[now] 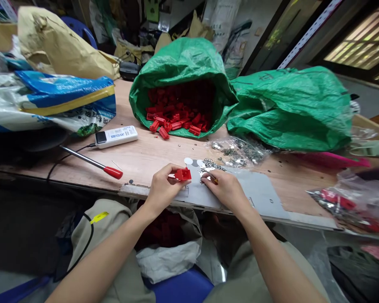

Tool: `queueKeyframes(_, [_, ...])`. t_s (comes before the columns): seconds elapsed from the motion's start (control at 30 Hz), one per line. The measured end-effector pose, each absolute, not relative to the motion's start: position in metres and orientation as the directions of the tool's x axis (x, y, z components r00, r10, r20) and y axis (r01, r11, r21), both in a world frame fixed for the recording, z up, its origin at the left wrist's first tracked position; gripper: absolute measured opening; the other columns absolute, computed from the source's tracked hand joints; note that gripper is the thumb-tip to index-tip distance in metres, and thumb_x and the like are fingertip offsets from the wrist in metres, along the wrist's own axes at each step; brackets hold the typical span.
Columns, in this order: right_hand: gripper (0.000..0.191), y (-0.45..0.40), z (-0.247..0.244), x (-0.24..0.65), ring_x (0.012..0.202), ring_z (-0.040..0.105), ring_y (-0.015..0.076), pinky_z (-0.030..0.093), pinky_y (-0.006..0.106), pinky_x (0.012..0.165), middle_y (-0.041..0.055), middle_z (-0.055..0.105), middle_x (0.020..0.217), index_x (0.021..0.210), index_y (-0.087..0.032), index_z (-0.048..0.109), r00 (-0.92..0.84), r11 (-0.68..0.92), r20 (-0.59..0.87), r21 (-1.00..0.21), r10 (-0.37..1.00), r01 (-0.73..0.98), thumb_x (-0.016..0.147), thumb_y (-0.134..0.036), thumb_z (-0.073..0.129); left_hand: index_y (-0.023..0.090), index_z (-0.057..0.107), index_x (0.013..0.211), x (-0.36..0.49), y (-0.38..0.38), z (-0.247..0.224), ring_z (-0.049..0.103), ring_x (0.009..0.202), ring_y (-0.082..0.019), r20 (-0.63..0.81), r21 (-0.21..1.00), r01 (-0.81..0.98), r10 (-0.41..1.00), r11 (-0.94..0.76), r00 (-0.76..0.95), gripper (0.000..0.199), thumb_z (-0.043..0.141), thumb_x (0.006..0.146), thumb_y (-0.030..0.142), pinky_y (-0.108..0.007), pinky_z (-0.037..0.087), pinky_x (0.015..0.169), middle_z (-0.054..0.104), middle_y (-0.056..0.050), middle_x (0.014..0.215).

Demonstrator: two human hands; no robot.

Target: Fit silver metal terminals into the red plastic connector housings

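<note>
Two hands apart, both busy. Left hand (162, 187) is clamped on one red plastic housing (185, 174), hollow side in view, held over the front edge of the worktop (151, 158). Right hand (229, 189) has its fingers closed round a slim tool (214, 178), maybe tweezers, can't confirm; fingertips are down at a loose spread of small metal pieces (212, 164) on the grey sheet (263, 191). Can't tell if a piece is pinched.

My read: step in hand is picking at the metal bits while the housing is kept ready. Next move calls for separating a single piece cleanly, with a steady left grip and the housing's hollow facing the right hand. Risk: bits overlap, easy to drag two.

Around: green sack (189, 54) behind the hands, mouth facing the person, full of red parts (177, 120), a few spilling out front. Clear bag (240, 152) of metal pieces lies just beyond the loose ones; its slack film could snag the right hand. Second green sack (290, 109) right of that. Left side: white device (116, 136) on a cable, and a red-handled rod (93, 162), both well clear of the left hand. White bag (169, 261) with more red parts sits at the lap, below the worktop edge.
</note>
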State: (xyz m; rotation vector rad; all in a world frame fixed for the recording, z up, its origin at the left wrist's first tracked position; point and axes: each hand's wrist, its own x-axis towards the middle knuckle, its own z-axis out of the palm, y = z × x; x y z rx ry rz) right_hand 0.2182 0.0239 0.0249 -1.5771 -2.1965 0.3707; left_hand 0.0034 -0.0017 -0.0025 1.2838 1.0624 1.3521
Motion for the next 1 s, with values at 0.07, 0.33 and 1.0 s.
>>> queueKeyframes(0.07, [0.014,0.024,0.029,0.218,0.078,0.063,0.0235,0.046,0.033,0.072,0.0054,0.071,0.084,0.084,-0.021,0.072,-0.263,0.341,0.216,-0.562,0.94,0.754,0.088,-0.03,0.063,0.019,0.069,0.098,0.004,-0.002,0.001,0.073,0.081,-0.017,0.227,0.974,-0.014,0.974,-0.227,0.001,0.03,0.083,0.075,0.033,-0.028,0.065,0.071,0.073,-0.004,0.1])
queueKeyframes(0.33, [0.027,0.014,0.038,0.204,0.057,0.05,0.0151,0.036,0.028,0.054,0.0021,0.067,0.072,0.081,-0.018,0.074,-0.096,0.126,0.098,-0.925,0.991,0.358,0.079,-0.045,0.076,0.02,0.071,0.098,0.014,0.001,-0.004,0.071,0.091,-0.017,0.37,0.928,0.021,0.929,-0.371,0.016,0.025,0.082,0.077,0.025,-0.029,0.066,0.075,0.07,-0.004,0.101])
queueKeyframes(1.0, [0.021,0.012,0.035,0.199,0.066,0.063,0.0166,0.046,0.026,0.06,-0.0016,0.067,0.07,0.092,-0.018,0.071,-0.191,0.065,0.03,-0.982,0.981,0.177,0.075,-0.028,0.077,0.019,0.07,0.104,0.013,-0.006,-0.003,0.072,0.095,-0.016,0.638,0.712,0.293,0.762,-0.638,0.111,0.031,0.081,0.077,0.009,-0.028,0.06,0.083,0.074,-0.006,0.101])
